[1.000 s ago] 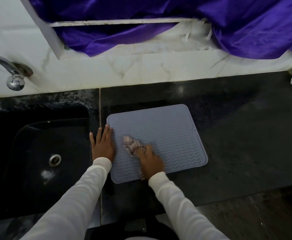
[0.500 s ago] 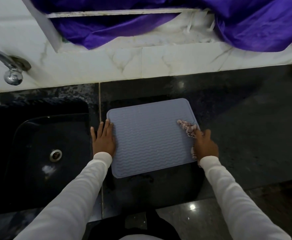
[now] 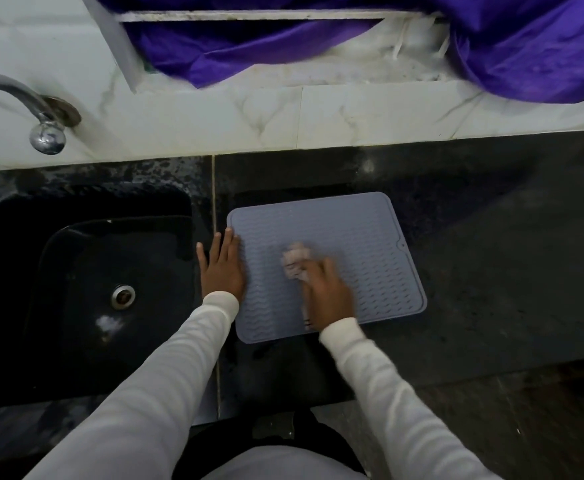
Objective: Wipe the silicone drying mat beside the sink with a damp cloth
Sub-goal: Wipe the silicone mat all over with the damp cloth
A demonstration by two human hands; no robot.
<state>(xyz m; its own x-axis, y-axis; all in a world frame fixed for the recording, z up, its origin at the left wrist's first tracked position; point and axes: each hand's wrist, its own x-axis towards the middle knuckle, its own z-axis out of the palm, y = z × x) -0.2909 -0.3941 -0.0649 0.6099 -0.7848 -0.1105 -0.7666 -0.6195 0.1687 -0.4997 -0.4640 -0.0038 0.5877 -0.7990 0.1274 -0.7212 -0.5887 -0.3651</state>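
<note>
While flat on the black countertop (image 3: 491,271) just right of the sink (image 3: 76,271), grey silicone drying mat (image 3: 363,237) pinned at its left edge by flat-fingered left hand (image 3: 222,268), crumpled cloth (image 3: 294,260) gripped mid-mat in blurred right hand (image 3: 327,294).

Dark speckled stone desk (image 3: 491,271) here, a seam running front to back beside the black sink (image 3: 86,289) sunk into it. Flat on the desk just right of that seam lies the grey silicone mat (image 3: 363,233), slightly skewed.
</note>
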